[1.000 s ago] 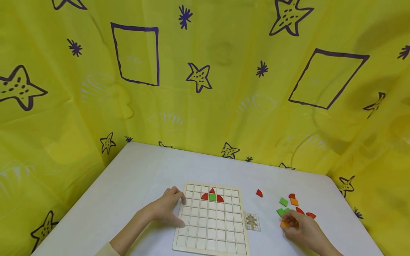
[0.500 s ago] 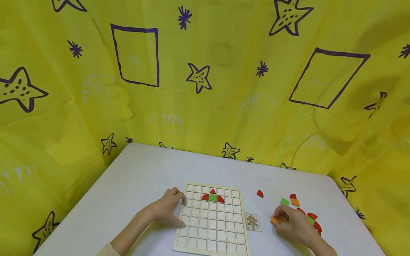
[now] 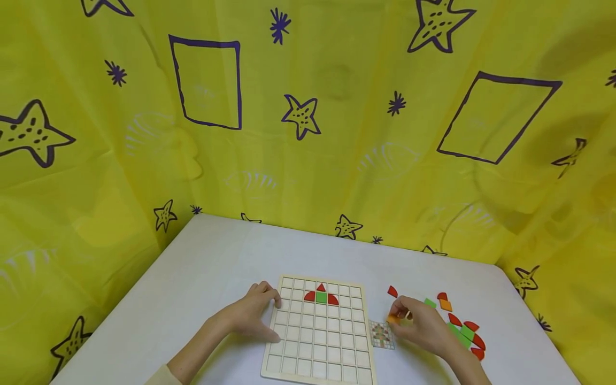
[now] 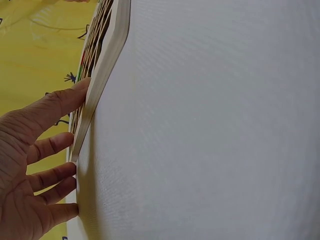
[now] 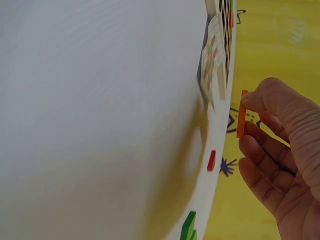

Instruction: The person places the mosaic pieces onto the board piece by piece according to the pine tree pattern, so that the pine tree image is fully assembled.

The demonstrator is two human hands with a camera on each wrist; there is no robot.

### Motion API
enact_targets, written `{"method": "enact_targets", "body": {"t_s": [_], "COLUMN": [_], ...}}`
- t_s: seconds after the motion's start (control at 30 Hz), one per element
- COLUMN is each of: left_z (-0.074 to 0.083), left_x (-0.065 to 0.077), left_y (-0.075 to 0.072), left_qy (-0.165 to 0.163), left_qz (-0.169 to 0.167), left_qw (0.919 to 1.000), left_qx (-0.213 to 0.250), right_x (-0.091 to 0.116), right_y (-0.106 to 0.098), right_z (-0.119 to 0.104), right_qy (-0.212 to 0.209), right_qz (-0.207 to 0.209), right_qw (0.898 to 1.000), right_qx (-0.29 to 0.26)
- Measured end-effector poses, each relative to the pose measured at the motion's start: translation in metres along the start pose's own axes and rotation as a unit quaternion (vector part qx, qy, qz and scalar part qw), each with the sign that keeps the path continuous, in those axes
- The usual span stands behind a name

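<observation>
In the head view, my right hand (image 3: 418, 325) pinches an orange square tile (image 3: 393, 319) above the table, just over the corner of a small printed card (image 3: 382, 337). The right wrist view shows that tile edge-on, held between thumb and fingertips. A pale wooden grid board (image 3: 306, 336) lies flat, with a red triangle (image 3: 321, 287), a green square (image 3: 321, 297) and two red quarter-rounds (image 3: 310, 296) in its upper cells. My left hand (image 3: 252, 313) rests at the board's left edge, fingers spread; its thumb (image 4: 65, 102) touches the rim in the left wrist view.
On the right of the white table (image 3: 231, 246) lie loose tiles: a red one (image 3: 392, 291), an orange one (image 3: 446, 305), and several green (image 3: 467, 336) and red (image 3: 477, 342) ones grouped together. A yellow patterned curtain (image 3: 308, 160) hangs behind and at the sides.
My right hand has lifted the orange tile from the loose pieces and carried it left toward the card, uncovering green and red tiles. The left hand and board have stayed put.
</observation>
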State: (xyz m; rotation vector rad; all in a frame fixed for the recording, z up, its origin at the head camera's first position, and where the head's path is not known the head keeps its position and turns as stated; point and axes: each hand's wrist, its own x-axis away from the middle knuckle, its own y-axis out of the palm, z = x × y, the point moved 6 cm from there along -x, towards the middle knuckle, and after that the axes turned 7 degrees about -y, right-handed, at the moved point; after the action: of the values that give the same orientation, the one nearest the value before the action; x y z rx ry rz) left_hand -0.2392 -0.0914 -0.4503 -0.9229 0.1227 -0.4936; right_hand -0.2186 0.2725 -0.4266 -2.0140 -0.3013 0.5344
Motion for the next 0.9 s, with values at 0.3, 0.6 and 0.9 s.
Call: {"method": "enact_targets", "body": {"t_s": [0.3, 0.6, 0.9], "left_z": [0.001, 0.0, 0.001], "left_x": [-0.001, 0.0, 0.0], "left_y": [0.001, 0.0, 0.0], "left_qy": [-0.004, -0.006, -0.006], "left_qz": [-0.002, 0.0, -0.001], "left_qw": [1.0, 1.0, 1.0], "left_qx": [-0.004, -0.005, -0.004], "right_x": [-0.019, -0.033, -0.047], "right_y": [0.006, 0.013, 0.023], "right_z": [-0.019, -0.033, -0.045], "right_qy": [-0.049, -0.059, -0.071], "right_qz": [-0.002, -0.018, -0.031], "right_qw": [0.999, 0.997, 0.997], "right_qx": [-0.023, -0.037, -0.032]}}
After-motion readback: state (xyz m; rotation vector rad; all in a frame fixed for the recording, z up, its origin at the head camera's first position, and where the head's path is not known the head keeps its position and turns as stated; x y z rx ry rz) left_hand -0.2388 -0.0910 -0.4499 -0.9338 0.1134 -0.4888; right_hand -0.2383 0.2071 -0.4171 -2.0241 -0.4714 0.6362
